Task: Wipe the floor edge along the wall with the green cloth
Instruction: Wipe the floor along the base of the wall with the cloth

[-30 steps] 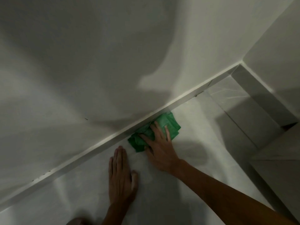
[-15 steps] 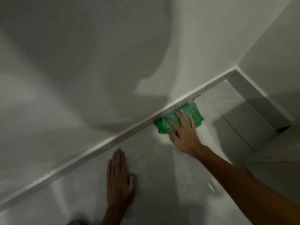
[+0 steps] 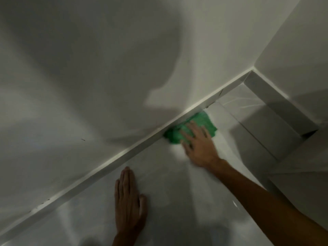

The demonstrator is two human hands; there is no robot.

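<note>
Since the flat, spread right hand (image 3: 200, 146) has slid the green cloth (image 3: 190, 127) farther along the baseboard (image 3: 124, 157) toward the corner within 1 second, little edge remains, while the left hand (image 3: 128, 203) stays flat and empty.

The right hand (image 3: 199, 147) lies flat with its fingers spread on the green cloth (image 3: 192, 127), pressing it onto the pale floor (image 3: 177, 192) at about one o'clock from the picture's middle. Hand and cloth are blurred. The bunched cloth touches the white skirting board (image 3: 110, 162), which runs from seven o'clock up to two o'clock along the foot of the wall (image 3: 88, 68). The left hand (image 3: 129, 201) rests palm down on the floor at six o'clock, fingers together, well apart from the cloth and near the skirting. At two o'clock the skirting meets a corner (image 3: 252, 71), where a second wall turns toward four o'clock.
</note>
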